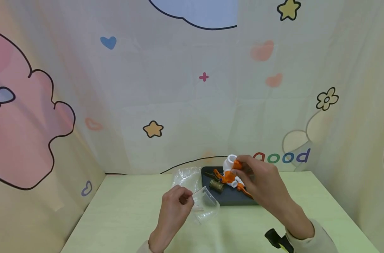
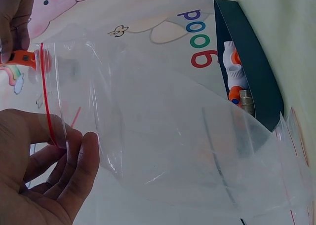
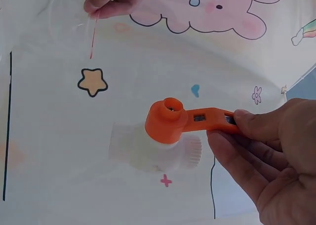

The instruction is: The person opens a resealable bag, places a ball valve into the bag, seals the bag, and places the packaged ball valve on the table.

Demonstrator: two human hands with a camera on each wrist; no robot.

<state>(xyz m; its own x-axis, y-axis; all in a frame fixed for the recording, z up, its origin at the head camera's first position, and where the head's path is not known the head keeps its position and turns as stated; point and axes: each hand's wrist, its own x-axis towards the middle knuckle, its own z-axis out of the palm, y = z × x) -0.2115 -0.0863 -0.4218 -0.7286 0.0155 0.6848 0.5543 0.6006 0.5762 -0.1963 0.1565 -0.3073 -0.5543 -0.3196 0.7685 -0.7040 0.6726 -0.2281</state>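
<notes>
I watch the left hand (image 1: pixel 175 208) pinch a clear plastic bag (image 2: pixel 153 146) between thumb and fingers, right by the red line that runs near its mouth. The bag hangs off to the right of that hand, just before the left part of a dark tray (image 1: pixel 239 201).

The right hand (image 1: pixel 263 175) pinches a white-and-orange valve (image 3: pixel 165 124) by the end of its orange handle (image 3: pixel 202 119), thumb on one side and fingers on the other. I have the valve up off the table (image 1: pixel 132 200), over the tray and apart from the left hand. The left wrist view shows part of it through clear plastic, and from that angle alone I cannot tell its depth.

In the tray I can make out a brass fitting (image 1: pixel 216 186) and, beside it, more white and orange pieces (image 2: pixel 236 78). Another clear bag (image 1: pixel 187 175) lies on the table by the tray's left side. A black object (image 1: pixel 275 239) shows beside the right sleeve (image 1: pixel 320 239); I cannot tell what it is. Behind everything hangs a printed curtain (image 1: pixel 179 88).
</notes>
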